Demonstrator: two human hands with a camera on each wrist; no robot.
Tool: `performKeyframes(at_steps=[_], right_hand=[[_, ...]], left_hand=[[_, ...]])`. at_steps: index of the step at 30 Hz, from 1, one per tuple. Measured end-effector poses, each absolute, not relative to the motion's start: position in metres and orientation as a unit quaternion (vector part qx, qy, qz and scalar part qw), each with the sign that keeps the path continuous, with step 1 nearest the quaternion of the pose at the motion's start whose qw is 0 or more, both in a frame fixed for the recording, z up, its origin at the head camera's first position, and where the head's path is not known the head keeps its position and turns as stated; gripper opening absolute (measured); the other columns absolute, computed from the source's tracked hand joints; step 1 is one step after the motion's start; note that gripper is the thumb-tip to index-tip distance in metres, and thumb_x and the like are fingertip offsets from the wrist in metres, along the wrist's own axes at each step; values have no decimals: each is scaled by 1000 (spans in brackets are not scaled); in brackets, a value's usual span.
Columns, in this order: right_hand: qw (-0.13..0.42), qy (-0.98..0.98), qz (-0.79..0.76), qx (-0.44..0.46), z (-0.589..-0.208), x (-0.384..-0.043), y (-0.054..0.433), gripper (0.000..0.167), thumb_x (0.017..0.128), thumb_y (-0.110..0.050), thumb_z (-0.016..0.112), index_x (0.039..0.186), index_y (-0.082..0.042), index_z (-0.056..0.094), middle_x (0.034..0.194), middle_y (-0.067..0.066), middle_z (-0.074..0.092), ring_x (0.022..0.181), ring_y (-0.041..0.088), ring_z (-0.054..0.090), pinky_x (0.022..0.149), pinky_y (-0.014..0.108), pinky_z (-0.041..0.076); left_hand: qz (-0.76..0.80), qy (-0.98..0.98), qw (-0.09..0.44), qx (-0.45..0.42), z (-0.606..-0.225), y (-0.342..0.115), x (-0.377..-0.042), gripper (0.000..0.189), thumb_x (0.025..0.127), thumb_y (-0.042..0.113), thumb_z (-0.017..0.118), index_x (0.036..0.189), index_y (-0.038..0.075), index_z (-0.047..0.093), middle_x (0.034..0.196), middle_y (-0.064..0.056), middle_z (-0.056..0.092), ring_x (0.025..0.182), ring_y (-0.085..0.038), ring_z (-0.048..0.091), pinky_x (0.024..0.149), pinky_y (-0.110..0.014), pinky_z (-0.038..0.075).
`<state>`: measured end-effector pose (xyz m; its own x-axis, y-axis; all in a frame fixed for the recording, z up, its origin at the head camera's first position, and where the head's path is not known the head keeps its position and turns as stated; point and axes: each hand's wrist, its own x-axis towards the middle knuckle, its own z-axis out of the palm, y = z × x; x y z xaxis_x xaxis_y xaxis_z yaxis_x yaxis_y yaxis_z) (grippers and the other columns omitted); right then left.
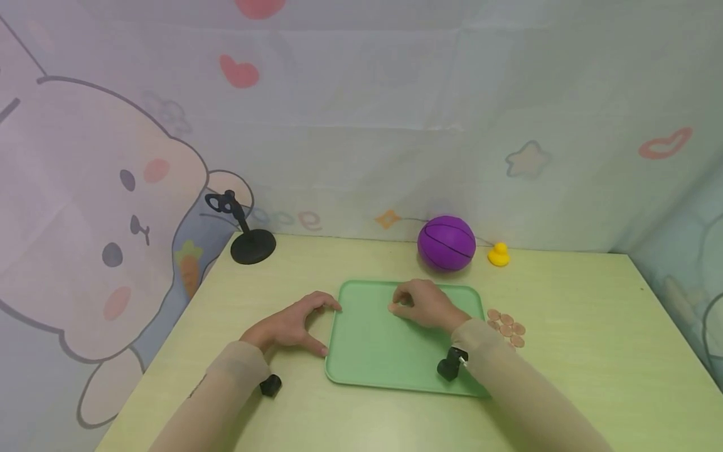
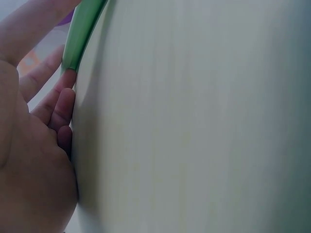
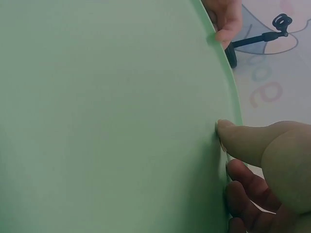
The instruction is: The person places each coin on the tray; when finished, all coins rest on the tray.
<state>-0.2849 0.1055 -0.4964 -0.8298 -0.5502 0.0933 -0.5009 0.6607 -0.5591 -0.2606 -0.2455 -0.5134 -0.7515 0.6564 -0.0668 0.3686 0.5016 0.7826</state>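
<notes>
Pinching 1 coin [image 1: 392, 307] between thumb and fingers, the right hand [image 1: 425, 304] is over the tray [image 1: 367, 351], toward its back edge; whether the coin touches the tray, I cannot tell. The left hand's grip is spread, its thumb and a fingertip touching the tray's left edge, with that hand [image 1: 290, 323] low over the desk [image 1: 610, 351]. The green tray lies between the desk's front and back edges. More coins [image 1: 506, 330] form a loose cluster just beside the tray's right edge, some of them touching. Near the desk's back edge sit 1 purple ball [image 1: 446, 243] and, to its right, 1 yellow duck [image 1: 499, 255]. At the back left corner stands 1 black stand [image 1: 253, 246].
</notes>
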Motion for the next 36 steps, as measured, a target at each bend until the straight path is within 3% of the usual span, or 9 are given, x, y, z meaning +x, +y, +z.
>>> performKeyframes(at_steps=[6,16,22,36], right_hand=[[42,906,-298,-297,-495,-287,111,20,98,-32,77,97,-12,75,88,-3,69,85,17,62,81,37,53],[32,910,-284,-300,-491,-276,141,20,93,-23,80,108,-10,76,97,0,71,86,14,61,84,36,55],[27,906,-308,-291,-481,-263,171,21,94,-20,79,110,-7,75,99,3,72,84,14,64,78,35,57],[27,913,-325,-245,-473,-249,253,15,96,-18,77,109,-10,76,99,-6,71,86,11,64,76,28,56]], left_hand=[[396,848,178,304,-513,-245,-262,85,69,28,100,141,21,55,151,0,45,138,-25,42,121,-52,31],[399,844,172,314,-513,-247,-261,84,70,27,100,140,18,55,151,-1,45,140,-24,41,121,-50,32],[402,841,173,318,-516,-247,-262,83,71,28,100,140,18,55,152,0,44,141,-24,41,122,-49,32],[398,845,175,310,-514,-246,-260,84,70,28,99,141,18,55,153,0,44,142,-24,40,123,-51,30]])
